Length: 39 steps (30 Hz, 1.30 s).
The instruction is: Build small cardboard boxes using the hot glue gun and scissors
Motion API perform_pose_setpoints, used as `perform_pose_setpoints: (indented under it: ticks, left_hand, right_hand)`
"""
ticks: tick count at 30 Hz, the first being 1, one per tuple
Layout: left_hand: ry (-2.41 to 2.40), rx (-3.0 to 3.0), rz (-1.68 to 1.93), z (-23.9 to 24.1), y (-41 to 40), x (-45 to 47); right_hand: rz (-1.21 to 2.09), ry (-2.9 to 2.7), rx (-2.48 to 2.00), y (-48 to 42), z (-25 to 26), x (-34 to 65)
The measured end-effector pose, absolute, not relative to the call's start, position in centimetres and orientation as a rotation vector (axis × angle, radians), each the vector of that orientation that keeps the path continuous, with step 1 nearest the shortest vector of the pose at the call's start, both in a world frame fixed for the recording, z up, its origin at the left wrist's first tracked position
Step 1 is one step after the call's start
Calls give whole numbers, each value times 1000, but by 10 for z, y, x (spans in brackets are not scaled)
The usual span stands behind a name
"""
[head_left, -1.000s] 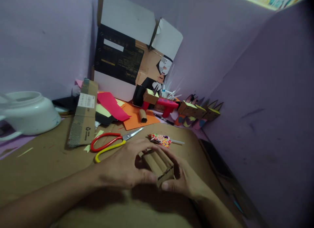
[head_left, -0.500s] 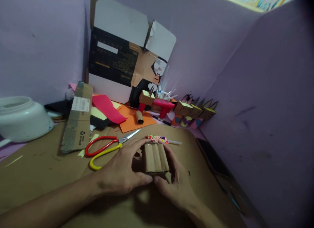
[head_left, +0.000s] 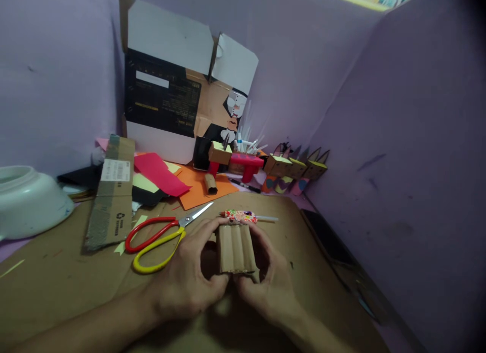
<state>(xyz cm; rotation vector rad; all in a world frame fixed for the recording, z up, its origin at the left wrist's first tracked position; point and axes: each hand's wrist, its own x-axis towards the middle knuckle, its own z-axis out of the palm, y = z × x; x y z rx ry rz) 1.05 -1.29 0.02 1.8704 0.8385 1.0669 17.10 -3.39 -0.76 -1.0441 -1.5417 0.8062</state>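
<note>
A small ribbed piece of brown cardboard (head_left: pixel 233 247), folded into several ridges, is held just above the cardboard sheet (head_left: pixel 68 282) that covers the work surface. My left hand (head_left: pixel 186 282) grips its left side, thumb under the near edge and fingers curled over the far edge. On the right side my right hand (head_left: pixel 271 287) closes round it in the same way. Red and yellow scissors (head_left: pixel 159 234) lie shut just left of my left hand. A colourful patterned pen (head_left: pixel 243 217) lies right behind the cardboard piece.
A flattened box strip (head_left: pixel 110 193) and a white bowl (head_left: pixel 26 201) lie at the left. Red, yellow and orange paper sheets (head_left: pixel 197 186), a small tube (head_left: pixel 210 183), little cardboard boxes (head_left: pixel 296 166) and an opened carton (head_left: pixel 170 94) crowd the back. Purple walls close in on the right.
Both hands turned the ribbed cardboard piece from a slanted pose to lying square between them, ridges pointing away from me. The view shifted slightly right.
</note>
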Motion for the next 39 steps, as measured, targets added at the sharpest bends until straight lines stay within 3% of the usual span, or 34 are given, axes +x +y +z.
perform_pose_setpoints:
  ticks: [24,39]
  left_hand:
    - [993,2098,1046,6,-14,7]
    - [956,1804,982,13,-10,8]
  right_hand:
    - [1143,-1470,-905,-23,-7,185]
    - [1182,-1574,-939,-20,3,190]
